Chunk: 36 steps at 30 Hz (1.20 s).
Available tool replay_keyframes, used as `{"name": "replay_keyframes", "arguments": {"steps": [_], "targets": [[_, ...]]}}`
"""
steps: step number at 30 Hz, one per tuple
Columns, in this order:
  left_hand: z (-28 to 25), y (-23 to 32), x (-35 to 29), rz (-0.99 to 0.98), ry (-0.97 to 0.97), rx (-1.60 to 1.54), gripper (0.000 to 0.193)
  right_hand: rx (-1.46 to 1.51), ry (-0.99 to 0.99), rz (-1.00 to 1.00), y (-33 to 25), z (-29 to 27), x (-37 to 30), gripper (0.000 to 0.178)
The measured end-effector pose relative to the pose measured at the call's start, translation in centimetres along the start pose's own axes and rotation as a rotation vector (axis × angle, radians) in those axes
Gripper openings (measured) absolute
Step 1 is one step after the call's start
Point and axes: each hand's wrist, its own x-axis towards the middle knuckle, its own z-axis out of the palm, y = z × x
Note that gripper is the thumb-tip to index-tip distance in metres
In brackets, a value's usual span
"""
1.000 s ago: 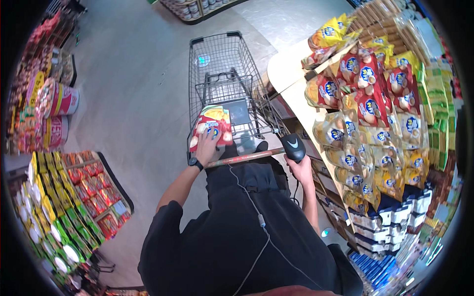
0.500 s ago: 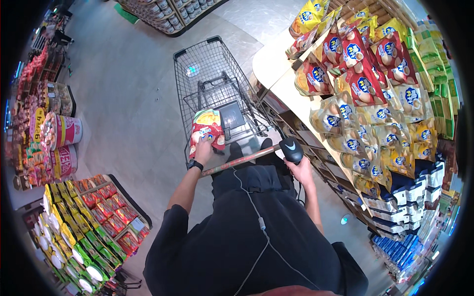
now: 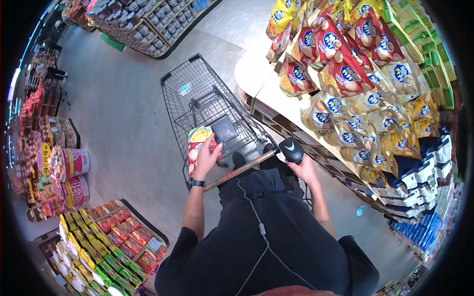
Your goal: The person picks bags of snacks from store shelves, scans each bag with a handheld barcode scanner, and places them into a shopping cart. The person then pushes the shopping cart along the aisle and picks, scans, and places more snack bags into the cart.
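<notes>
My left hand [image 3: 208, 157] is over a red and yellow snack bag [image 3: 193, 152] at the near left of the wire shopping cart [image 3: 170, 106]. Its fingers are stretched out and apart in front of the bag; whether they touch it I cannot tell. A dark watch is on that wrist. My right hand [image 3: 305, 170] is wrapped round a black handheld barcode scanner [image 3: 291, 149], just right of the end of the cart's push bar [image 3: 242, 170]. Beside the bag, a dark flat panel [image 3: 223, 128] lies in the cart.
Close on the right, a pale display table [image 3: 254, 74] bears stacked red snack bags [image 3: 340, 74] and clear and yellow ones. Boxed red and green packs [image 3: 126, 227] stand at lower left, pink and white tubs [image 3: 76, 163] at left. A shelf of jars [image 3: 165, 27] stands ahead.
My left hand has shifted up over the snack bag and its fingers have straightened. The bag sits lower and further left in the picture. The right hand still grips the scanner; the view has turned slightly.
</notes>
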Motion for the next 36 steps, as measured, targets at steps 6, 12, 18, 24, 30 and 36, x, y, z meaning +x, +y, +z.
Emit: {"name": "replay_keyframes", "arguments": {"steps": [6,12,18,24,30,36], "targets": [[8.0,15.6,10.5,0.076,-0.062,-0.192,0.041,0.011,-0.086,0.057,0.6,-1.7,1.0,0.043],[19.1,27.1,23.2,-0.024,-0.295,-0.184,0.082,-0.002,-0.091,0.084,0.5,-4.7,1.7,0.044],[26.2,27.8,30.5,-0.315,-0.397,-0.166,0.051,0.092,-0.010,0.230,2.9,-6.3,1.6,0.038],[27.0,22.7,29.6,-0.120,-0.100,-0.135,0.026,0.179,0.173,0.079,7.6,-6.3,1.7,0.029],[19.1,17.8,28.3,-0.145,-0.010,-0.630,0.022,0.189,0.013,0.157,5.3,-7.6,3.4,0.038],[4.4,23.8,21.6,-0.049,-0.061,-0.574,0.021,0.291,-0.056,-0.049,0.6,-7.7,5.3,0.032]]}}
